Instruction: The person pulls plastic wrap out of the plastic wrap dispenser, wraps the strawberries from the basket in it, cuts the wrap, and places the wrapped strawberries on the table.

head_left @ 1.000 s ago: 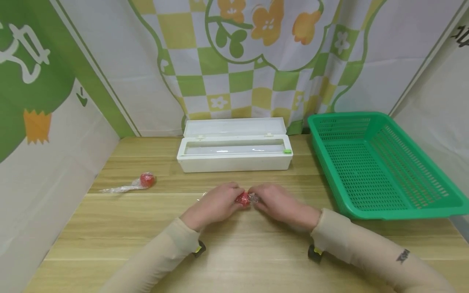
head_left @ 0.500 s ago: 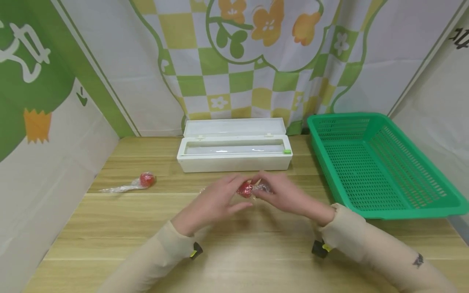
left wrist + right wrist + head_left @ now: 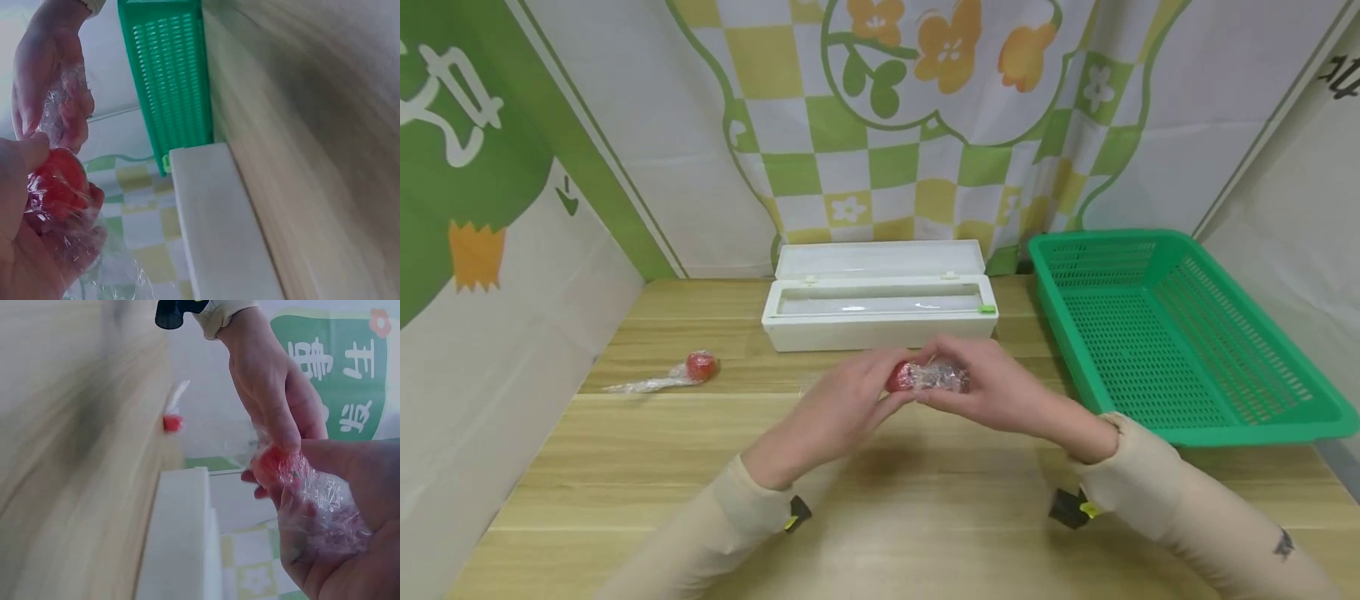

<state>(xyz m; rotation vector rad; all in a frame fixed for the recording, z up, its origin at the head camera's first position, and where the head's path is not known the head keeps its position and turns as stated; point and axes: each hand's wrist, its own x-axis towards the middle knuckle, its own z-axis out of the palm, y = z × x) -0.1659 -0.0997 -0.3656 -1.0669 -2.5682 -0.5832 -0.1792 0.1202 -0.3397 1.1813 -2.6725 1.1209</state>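
Note:
Between both hands, above the table, is a small red round thing wrapped in clear plastic film. My left hand pinches the red thing from the left with thumb and fingers. Loose film trails below it in the left wrist view. My right hand holds the crumpled film on the right side, and its thumb meets the red thing in the right wrist view. Farther left on the table lies another red round thing in film, with a long twisted film tail. Its kind cannot be made out.
Behind the hands stands a white plastic wrap dispenser, lid raised, a roll inside and a green slider on its edge. A green slotted basket stands at right. A printed curtain hangs at the back of the wooden table.
Both hands have lifted the wrapped red thing slightly off the table. The right hand has shifted its hold rightward, gathering more film. The left hand spread its fingers, then pinched again.

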